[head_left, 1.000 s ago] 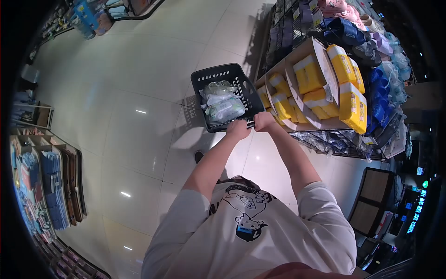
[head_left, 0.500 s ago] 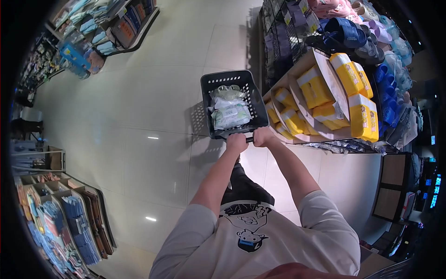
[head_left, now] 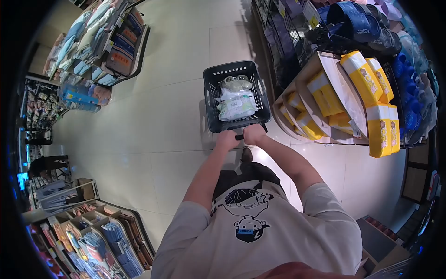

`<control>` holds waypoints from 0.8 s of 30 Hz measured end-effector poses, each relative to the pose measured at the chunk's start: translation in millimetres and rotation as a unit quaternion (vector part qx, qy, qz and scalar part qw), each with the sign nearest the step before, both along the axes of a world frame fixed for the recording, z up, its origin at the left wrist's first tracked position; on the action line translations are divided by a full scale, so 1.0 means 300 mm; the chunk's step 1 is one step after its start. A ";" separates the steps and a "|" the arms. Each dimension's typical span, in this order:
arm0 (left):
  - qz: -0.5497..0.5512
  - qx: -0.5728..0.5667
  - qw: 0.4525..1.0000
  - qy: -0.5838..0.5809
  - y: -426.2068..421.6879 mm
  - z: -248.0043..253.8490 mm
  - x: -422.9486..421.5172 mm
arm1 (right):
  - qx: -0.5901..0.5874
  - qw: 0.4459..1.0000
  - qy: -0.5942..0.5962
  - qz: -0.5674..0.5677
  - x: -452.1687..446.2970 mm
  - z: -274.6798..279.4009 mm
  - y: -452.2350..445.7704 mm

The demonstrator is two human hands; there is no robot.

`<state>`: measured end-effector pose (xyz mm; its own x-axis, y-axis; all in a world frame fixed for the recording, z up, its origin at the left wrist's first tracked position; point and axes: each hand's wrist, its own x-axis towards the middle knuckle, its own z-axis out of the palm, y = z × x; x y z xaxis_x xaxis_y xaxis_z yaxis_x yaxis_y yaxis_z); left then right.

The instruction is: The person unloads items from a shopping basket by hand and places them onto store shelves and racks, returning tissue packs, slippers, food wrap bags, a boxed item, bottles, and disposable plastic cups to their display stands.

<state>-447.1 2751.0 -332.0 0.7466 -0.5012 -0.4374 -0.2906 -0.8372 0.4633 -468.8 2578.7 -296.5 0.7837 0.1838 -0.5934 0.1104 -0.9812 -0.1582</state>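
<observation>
A dark grey shopping basket (head_left: 212, 95) with perforated walls stands out in front of my body, above the tiled floor. Both hands are closed around its black handle (head_left: 239, 137): my left hand (head_left: 226, 139) on the left part, my right hand (head_left: 254, 134) just beside it on the right. Inside the basket lies a white and green soft pack (head_left: 238, 108), which looks like wet wipes. Behind it, toward the far wall, sits a clear plastic package (head_left: 236, 83) whose contents I cannot make out.
On the right, a wooden shelf unit (head_left: 334, 69) holds yellow and white packs (head_left: 361, 76), close to the basket. Blue slippers (head_left: 350, 21) hang beyond it. Clothing racks stand at upper left (head_left: 93, 42) and lower left (head_left: 111, 232). Pale floor tiles (head_left: 172, 111) run between.
The shelves have shifted in view as I move and turn a little. The basket sits slightly higher and further right in the picture. Both hands keep their hold on the handle.
</observation>
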 end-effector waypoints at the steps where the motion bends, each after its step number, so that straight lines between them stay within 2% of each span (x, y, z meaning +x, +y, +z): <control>1: -0.003 0.002 1.000 0.004 -0.009 -0.001 0.048 | 0.000 1.000 -0.004 -0.010 0.045 -0.002 -0.010; 9: -0.049 -0.016 0.999 0.007 -0.018 0.018 0.445 | -0.003 0.999 -0.012 -0.043 0.401 0.023 -0.013; 20: -0.086 -0.057 0.994 0.028 -0.088 -0.038 0.996 | -0.090 0.993 0.005 -0.080 0.930 0.021 -0.063; 24: -0.107 -0.072 0.991 0.040 -0.124 -0.026 1.206 | -0.114 0.988 0.011 -0.107 1.121 0.094 -0.053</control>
